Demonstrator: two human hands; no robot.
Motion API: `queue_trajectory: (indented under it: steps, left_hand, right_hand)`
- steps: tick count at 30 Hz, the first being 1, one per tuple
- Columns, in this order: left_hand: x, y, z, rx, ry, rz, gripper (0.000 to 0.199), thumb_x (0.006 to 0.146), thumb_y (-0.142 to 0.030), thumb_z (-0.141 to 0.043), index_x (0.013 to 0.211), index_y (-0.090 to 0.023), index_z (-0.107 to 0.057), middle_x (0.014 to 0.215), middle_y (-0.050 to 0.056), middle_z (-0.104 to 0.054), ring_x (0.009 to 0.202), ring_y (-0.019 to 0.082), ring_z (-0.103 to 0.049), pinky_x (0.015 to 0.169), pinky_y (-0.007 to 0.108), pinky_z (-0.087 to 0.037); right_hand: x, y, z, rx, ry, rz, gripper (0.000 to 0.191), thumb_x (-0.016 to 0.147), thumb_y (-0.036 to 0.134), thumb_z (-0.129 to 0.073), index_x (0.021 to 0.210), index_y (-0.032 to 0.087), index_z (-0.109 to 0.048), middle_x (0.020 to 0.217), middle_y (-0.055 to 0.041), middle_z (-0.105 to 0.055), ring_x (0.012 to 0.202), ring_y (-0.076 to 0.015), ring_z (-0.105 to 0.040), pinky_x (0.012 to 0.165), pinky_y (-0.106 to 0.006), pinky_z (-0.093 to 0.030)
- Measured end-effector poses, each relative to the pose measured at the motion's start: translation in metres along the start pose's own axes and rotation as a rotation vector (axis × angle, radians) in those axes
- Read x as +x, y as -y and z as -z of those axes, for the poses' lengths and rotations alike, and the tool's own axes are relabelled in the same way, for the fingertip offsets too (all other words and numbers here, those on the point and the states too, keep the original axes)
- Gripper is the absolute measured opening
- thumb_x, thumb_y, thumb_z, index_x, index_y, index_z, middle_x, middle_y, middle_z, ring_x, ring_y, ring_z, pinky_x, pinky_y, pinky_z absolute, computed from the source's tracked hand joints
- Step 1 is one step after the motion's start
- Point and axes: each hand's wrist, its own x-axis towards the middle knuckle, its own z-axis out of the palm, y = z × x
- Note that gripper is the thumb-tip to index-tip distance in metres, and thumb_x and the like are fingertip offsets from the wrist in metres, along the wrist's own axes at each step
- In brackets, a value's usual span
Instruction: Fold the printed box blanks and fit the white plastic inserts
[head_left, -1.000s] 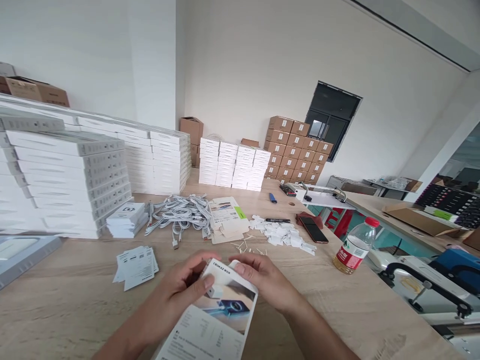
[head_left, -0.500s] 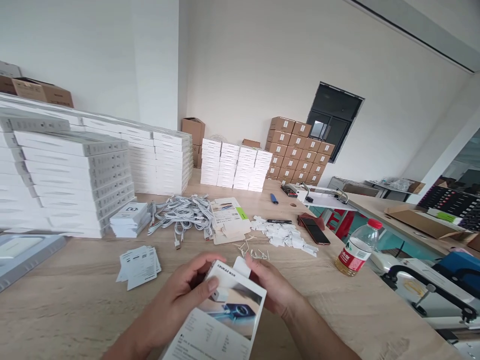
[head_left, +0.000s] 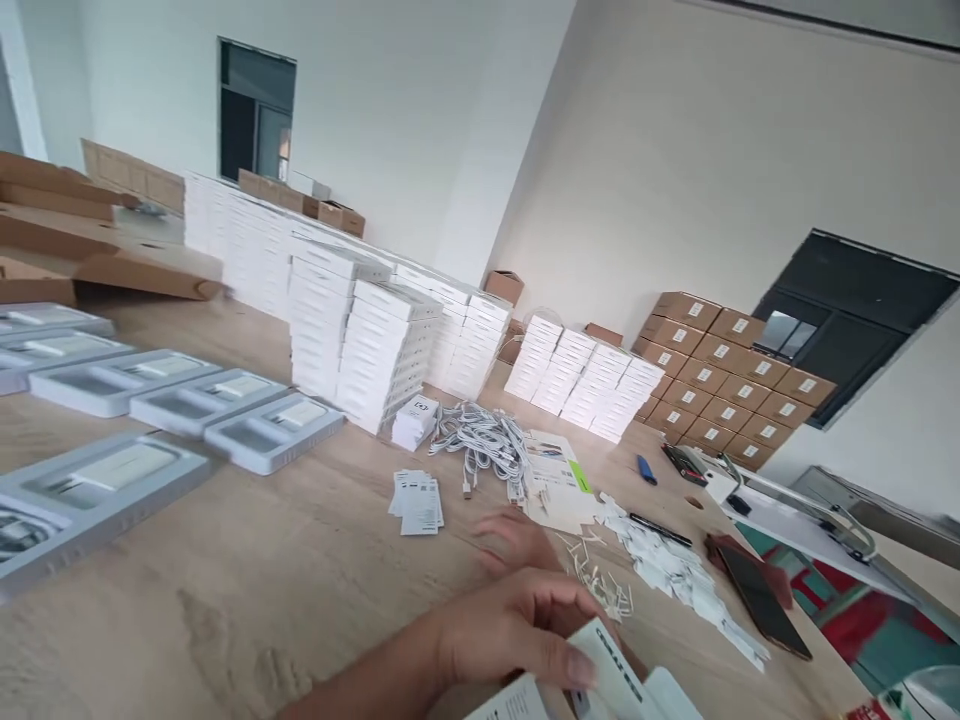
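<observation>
At the bottom of the view, my left hand (head_left: pixel 525 635) grips a white printed charger box (head_left: pixel 611 665), its thumb on the printed face. The box's end flap sticks out, and its lower part is cut off by the frame. Beyond the left hand, my right hand (head_left: pixel 514 540) stretches leftward low over the table, fingers apart and slightly blurred, holding nothing visible. Nearest to it lie printed cards (head_left: pixel 418 503) and a heap of white cables (head_left: pixel 484 440). A stack of small white cards (head_left: pixel 415 422) stands behind the loose ones.
Grey trays (head_left: pixel 274 435) holding white chargers line the left side. Tall stacks of white boxes (head_left: pixel 390 350) stand behind. To the right are paper scraps (head_left: pixel 675 570), a black pen (head_left: pixel 660 530), a phone (head_left: pixel 765 600) and a bottle (head_left: pixel 922 695) at the edge.
The view has swung left, bringing trays into sight. My right hand has let go of the box and moved out to the left past my left hand, which still holds the box.
</observation>
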Motion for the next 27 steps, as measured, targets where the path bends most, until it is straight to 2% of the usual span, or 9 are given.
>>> queue_trajectory:
  steps: [3,5,9,12,15,19,22,25,27]
  left_hand:
    - [-0.004,0.004,0.006,-0.083,-0.018,0.090,0.053,0.048,-0.039,-0.093,0.093,-0.015,-0.076,0.080,0.002,-0.071,0.063,0.009,-0.060,0.058,0.017,-0.047]
    - [-0.005,0.006,0.011,-0.135,-0.049,0.107,0.054,0.044,-0.036,-0.094,0.090,-0.013,-0.078,0.079,0.002,-0.072,0.061,0.009,-0.061,0.057,0.017,-0.048]
    - [-0.004,0.011,0.018,-0.206,-0.068,0.104,0.051,0.042,-0.032,-0.094,0.088,-0.015,-0.079,0.081,0.003,-0.073,0.063,0.010,-0.063,0.061,0.018,-0.050]
    - [-0.004,0.012,0.017,-0.221,-0.072,0.092,0.046,0.046,-0.029,-0.093,0.089,-0.017,-0.080,0.082,0.002,-0.073,0.064,0.010,-0.062,0.062,0.018,-0.049]
    - [-0.005,0.011,0.014,-0.225,-0.089,0.076,0.042,0.049,-0.025,-0.091,0.088,-0.016,-0.080,0.083,0.003,-0.073,0.064,0.010,-0.062,0.062,0.019,-0.049]
    - [-0.006,0.007,0.015,-0.302,-0.182,-0.009,0.036,0.050,-0.020,-0.086,0.084,-0.014,-0.078,0.079,0.005,-0.073,0.063,0.014,-0.064,0.062,0.023,-0.049]
    - [-0.004,0.003,0.020,-0.369,-0.312,-0.119,0.027,0.053,-0.019,-0.084,0.079,-0.016,-0.075,0.073,0.004,-0.071,0.061,0.014,-0.063,0.061,0.025,-0.048]
    - [0.001,0.000,0.028,-0.393,-0.399,-0.191,0.031,0.056,-0.024,-0.085,0.082,-0.018,-0.070,0.072,0.001,-0.070,0.062,0.014,-0.063,0.060,0.023,-0.047]
    - [0.006,-0.001,0.036,-0.385,-0.550,-0.218,0.037,0.056,-0.028,-0.085,0.086,-0.018,-0.066,0.073,0.001,-0.070,0.063,0.015,-0.065,0.057,0.023,-0.047]
  right_hand:
    - [0.037,0.011,-0.026,-0.051,0.147,0.102,0.052,0.066,0.019,-0.075,0.118,0.022,-0.069,0.135,-0.0101,-0.062,0.125,-0.0309,-0.055,0.109,-0.042,-0.038]
    - [0.053,0.017,-0.038,-0.068,0.196,0.133,0.052,0.072,0.018,-0.072,0.123,0.020,-0.066,0.136,-0.0121,-0.061,0.126,-0.0296,-0.054,0.110,-0.043,-0.037]
    - [0.063,0.019,-0.049,-0.056,0.210,0.130,0.023,0.090,0.020,-0.055,0.106,0.021,-0.071,0.113,-0.0092,-0.073,0.104,-0.0240,-0.064,0.096,-0.039,-0.044]
    - [0.063,0.017,-0.050,-0.019,0.162,0.077,0.026,0.095,0.027,-0.049,0.089,0.022,-0.073,0.090,-0.0066,-0.074,0.086,-0.0216,-0.065,0.087,-0.036,-0.045]
    - [0.061,0.015,-0.048,0.049,0.045,0.004,0.020,0.090,0.030,-0.056,0.081,0.024,-0.073,0.087,-0.0051,-0.073,0.085,-0.0229,-0.064,0.086,-0.037,-0.044]
    - [0.056,0.010,-0.033,0.193,-0.221,-0.154,0.019,0.087,0.040,-0.059,0.083,0.025,-0.070,0.084,-0.0038,-0.071,0.085,-0.0261,-0.065,0.083,-0.038,-0.046]
    - [0.044,0.000,-0.005,0.318,-0.418,-0.294,0.026,0.085,0.051,-0.060,0.090,0.026,-0.066,0.074,-0.0034,-0.068,0.075,-0.0269,-0.065,0.073,-0.040,-0.048]
    - [0.014,-0.012,0.030,0.423,-0.536,-0.368,0.036,0.073,0.057,-0.070,0.092,0.026,-0.066,0.076,-0.0054,-0.070,0.073,-0.0285,-0.066,0.065,-0.040,-0.051]
    - [-0.016,-0.020,0.050,0.518,-0.626,-0.417,0.043,0.066,0.055,-0.076,0.097,0.026,-0.067,0.081,-0.0054,-0.071,0.072,-0.0282,-0.067,0.063,-0.039,-0.052]
